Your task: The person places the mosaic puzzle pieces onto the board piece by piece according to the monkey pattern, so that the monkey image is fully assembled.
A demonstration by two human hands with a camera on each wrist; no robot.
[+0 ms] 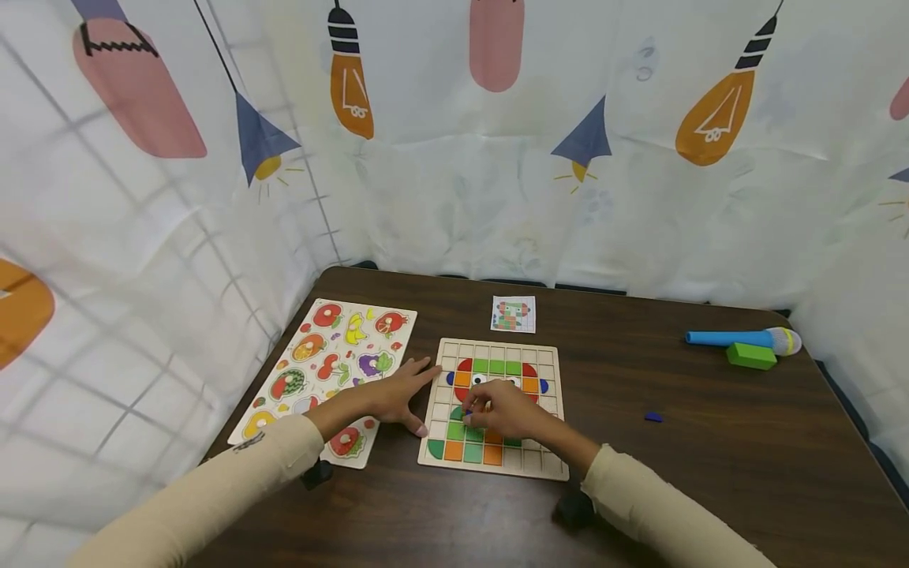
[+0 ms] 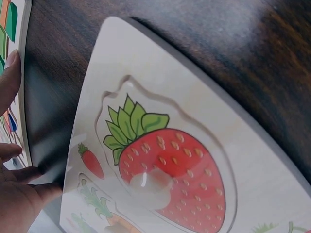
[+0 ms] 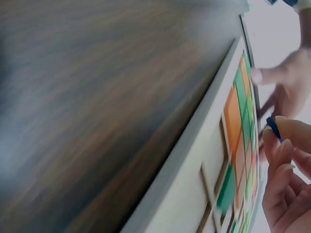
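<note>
A wooden grid board (image 1: 540,457) lies on the table, partly filled with green, orange, red and blue tiles. Over its middle, my right hand (image 1: 506,408) pinches a small blue tile (image 3: 274,128) between thumb and fingertip. My left hand (image 1: 399,392) is spread, with fingertips and thumb touching the board's left edge. Beneath the left wrist lies a fruit puzzle board (image 1: 284,364); its strawberry piece (image 2: 175,170) fills much of the left wrist view. The right hand hides part of the tile pattern.
Behind the grid board lies a small pattern card (image 1: 514,314). To the right are another blue tile (image 1: 653,417), a green block (image 1: 751,356) and a blue toy microphone (image 1: 731,338). A printed curtain (image 1: 454,197) hangs along the far edge of the brown table (image 1: 611,505).
</note>
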